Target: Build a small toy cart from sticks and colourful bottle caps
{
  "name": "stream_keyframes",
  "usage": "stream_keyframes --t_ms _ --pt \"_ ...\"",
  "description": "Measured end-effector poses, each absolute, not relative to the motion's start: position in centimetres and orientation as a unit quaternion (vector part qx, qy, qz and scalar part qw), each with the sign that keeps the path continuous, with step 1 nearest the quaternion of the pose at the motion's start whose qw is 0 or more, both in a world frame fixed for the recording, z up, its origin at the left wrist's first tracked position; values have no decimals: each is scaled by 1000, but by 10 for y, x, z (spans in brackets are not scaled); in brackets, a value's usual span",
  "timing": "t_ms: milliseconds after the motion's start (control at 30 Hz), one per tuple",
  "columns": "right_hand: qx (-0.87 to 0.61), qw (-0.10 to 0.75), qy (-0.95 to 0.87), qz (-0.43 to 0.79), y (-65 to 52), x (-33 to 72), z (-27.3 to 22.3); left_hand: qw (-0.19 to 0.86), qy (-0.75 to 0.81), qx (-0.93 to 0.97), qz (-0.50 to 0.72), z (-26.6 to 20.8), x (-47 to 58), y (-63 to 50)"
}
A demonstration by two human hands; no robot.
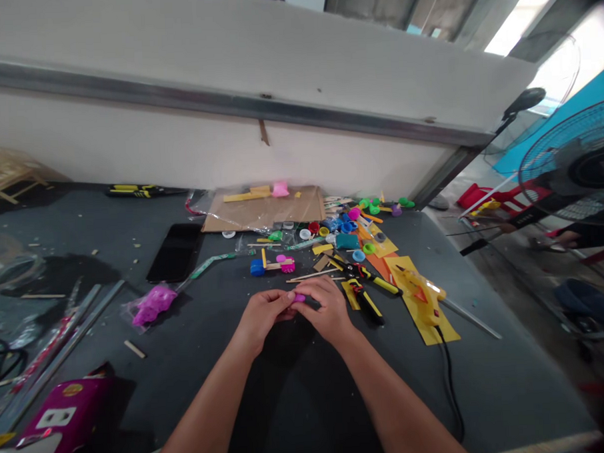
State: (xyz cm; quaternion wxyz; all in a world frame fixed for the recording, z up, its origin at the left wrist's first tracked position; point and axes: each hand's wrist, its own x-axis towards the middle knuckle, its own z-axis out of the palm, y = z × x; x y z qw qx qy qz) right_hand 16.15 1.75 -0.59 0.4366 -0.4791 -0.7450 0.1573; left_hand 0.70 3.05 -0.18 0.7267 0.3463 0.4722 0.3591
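Above the dark table, my left hand and my right hand meet with their fingertips pinched on a small purple lump of clay. Part of the lump is hidden by the fingers. Just beyond them lies a small build of sticks with blue and pink clay ends. Thin wooden sticks rest close past my right fingers. To the left is a clear bag of purple clay.
A yellow glue gun with a black cord lies right, beside black-yellow pliers. Coloured bottle caps cluster behind, near cardboard. At left are a phone and a magenta power strip. A fan stands far right.
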Motion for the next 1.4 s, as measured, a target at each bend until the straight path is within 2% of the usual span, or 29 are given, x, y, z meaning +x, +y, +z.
stream_keyframes --t_ms 1400 --pt "-471 425 -756 161 18 162 -7 717 483 358 353 1 7 30"
